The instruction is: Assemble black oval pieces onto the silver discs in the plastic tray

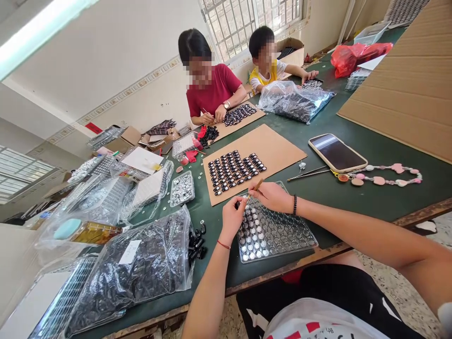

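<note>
A clear plastic tray (278,235) of small round cells, partly filled with silvery pieces, lies at the near edge of the green bench (370,197). Above its far end, the right hand (273,197) pinches a thin wooden stick (257,186), fingers clamped on it. The left hand (232,217) hovers beside, fingertips pressed together on something too small to make out. Beyond sits a cardboard sheet (278,148) bearing rows of dark pieces (235,170); two other people work farther along.
</note>
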`<control>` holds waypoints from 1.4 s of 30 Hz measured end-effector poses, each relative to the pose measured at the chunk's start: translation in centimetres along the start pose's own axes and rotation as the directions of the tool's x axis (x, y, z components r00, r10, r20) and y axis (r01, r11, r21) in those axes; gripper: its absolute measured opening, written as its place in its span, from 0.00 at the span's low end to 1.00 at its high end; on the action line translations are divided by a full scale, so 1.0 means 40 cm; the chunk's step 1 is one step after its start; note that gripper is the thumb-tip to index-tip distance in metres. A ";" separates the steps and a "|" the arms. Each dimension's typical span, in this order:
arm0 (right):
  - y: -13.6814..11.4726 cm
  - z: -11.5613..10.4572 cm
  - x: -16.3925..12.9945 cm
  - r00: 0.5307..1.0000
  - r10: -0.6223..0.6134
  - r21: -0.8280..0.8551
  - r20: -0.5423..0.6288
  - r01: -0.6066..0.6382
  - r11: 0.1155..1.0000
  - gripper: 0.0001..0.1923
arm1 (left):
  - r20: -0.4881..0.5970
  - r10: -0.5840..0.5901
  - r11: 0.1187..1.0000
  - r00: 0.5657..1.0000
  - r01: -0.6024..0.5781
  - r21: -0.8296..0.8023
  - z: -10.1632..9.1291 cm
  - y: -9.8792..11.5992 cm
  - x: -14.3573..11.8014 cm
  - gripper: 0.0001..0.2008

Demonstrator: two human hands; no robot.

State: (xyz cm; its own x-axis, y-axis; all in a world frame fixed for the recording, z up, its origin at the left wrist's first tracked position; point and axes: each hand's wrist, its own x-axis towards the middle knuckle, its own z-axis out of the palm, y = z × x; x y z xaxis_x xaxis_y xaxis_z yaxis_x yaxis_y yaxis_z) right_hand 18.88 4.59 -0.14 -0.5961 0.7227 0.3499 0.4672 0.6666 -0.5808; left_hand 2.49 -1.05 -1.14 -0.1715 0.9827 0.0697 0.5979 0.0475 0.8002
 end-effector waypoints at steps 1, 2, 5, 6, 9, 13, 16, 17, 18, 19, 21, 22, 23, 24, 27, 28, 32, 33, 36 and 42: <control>-0.002 -0.002 -0.001 1.000 -0.007 -0.016 0.010 0.007 1.000 0.13 | -0.001 -0.010 1.000 1.000 0.010 -0.002 0.001 -0.001 0.002 0.14; -0.004 -0.003 -0.002 1.000 -0.013 -0.034 0.017 0.014 0.999 0.13 | 0.005 -0.020 1.000 1.000 0.020 -0.005 0.002 -0.003 0.005 0.14; -0.008 -0.004 -0.003 0.999 -0.035 -0.093 0.029 0.037 0.995 0.13 | 0.038 -0.039 0.999 0.999 0.040 -0.019 0.003 -0.007 0.011 0.14; -0.008 -0.003 -0.002 0.999 -0.039 -0.109 0.034 0.042 0.993 0.13 | 0.045 -0.047 0.998 0.998 0.048 -0.029 0.003 -0.008 0.013 0.14; -0.004 -0.004 -0.001 0.998 -0.046 -0.137 0.043 0.051 0.989 0.13 | 0.031 -0.090 0.991 0.995 0.093 -0.096 -0.001 -0.012 0.017 0.14; 0.005 -0.011 0.005 0.999 -0.007 -0.075 -0.032 0.004 0.997 0.13 | -0.040 -0.151 0.946 0.988 0.133 -0.295 -0.011 -0.010 0.023 0.16; 0.007 -0.014 0.010 0.990 0.074 0.180 -0.117 -0.052 0.982 0.12 | -0.028 -0.181 0.891 0.983 0.152 -0.429 -0.011 -0.002 0.022 0.19; 0.006 -0.013 0.011 0.987 0.109 0.297 -0.122 -0.068 0.953 0.12 | 0.005 -0.176 0.877 0.984 0.159 -0.453 -0.009 0.001 0.020 0.20; 0.005 -0.010 0.012 0.984 0.142 0.411 -0.111 -0.084 0.908 0.12 | 0.043 -0.163 0.868 0.986 0.164 -0.468 -0.006 0.004 0.018 0.21; 0.003 -0.007 0.012 0.982 0.168 0.511 -0.091 -0.099 0.854 0.12 | 0.076 -0.148 0.864 0.986 0.166 -0.475 -0.003 0.006 0.015 0.21; -0.001 0.000 0.011 0.980 0.194 0.650 -0.052 -0.115 0.751 0.12 | 0.098 -0.128 0.865 0.987 0.159 -0.476 0.006 0.008 0.008 0.20; -0.004 0.003 0.010 0.979 0.201 0.690 -0.040 -0.118 0.714 0.12 | 0.094 -0.127 0.867 0.987 0.157 -0.473 0.010 0.008 0.005 0.19; -0.007 0.005 0.010 0.978 0.207 0.716 -0.031 -0.122 0.687 0.12 | 0.088 -0.129 0.868 0.988 0.155 -0.472 0.014 0.009 0.003 0.19; -0.010 0.006 0.009 0.977 0.213 0.732 -0.028 -0.125 0.669 0.13 | 0.083 -0.132 0.869 0.988 0.155 -0.469 0.016 0.010 0.001 0.18; -0.016 0.001 0.012 0.973 0.228 0.758 -0.045 -0.115 0.642 0.14 | 0.055 -0.114 0.889 0.992 0.126 -0.441 0.012 0.016 0.005 0.17; -0.016 -0.003 0.015 0.970 0.234 0.768 -0.067 -0.100 0.632 0.14 | 0.026 -0.098 0.899 0.995 0.100 -0.426 0.002 0.018 0.012 0.16; -0.006 -0.020 0.030 0.934 0.303 0.820 -0.189 -0.020 0.573 0.14 | -0.256 -0.130 0.831 0.958 -0.035 -0.555 -0.088 0.010 0.072 0.14; -0.001 -0.022 0.033 0.924 0.321 0.829 -0.205 -0.011 0.560 0.14 | -0.331 -0.214 0.743 0.919 -0.067 -0.666 -0.119 -0.001 0.091 0.13; 0.009 -0.017 0.034 0.917 0.345 0.842 -0.202 -0.017 0.538 0.15 | -0.193 -0.537 0.305 0.821 -0.024 -0.952 -0.190 -0.051 0.129 0.09; 0.005 -0.003 0.020 0.933 0.326 0.842 -0.149 -0.053 0.538 0.15 | 0.094 -0.608 0.123 0.789 0.210 -0.970 -0.122 -0.073 0.104 0.08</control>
State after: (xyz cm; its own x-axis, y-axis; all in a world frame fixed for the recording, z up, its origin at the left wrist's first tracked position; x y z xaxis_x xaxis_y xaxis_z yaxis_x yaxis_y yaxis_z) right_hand 18.56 5.33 0.11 -0.3066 0.9193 0.2467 -0.2665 0.1659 -0.9494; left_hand -3.80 2.04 -0.28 -0.4252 0.7628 -0.4872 -0.7217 0.0390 0.6911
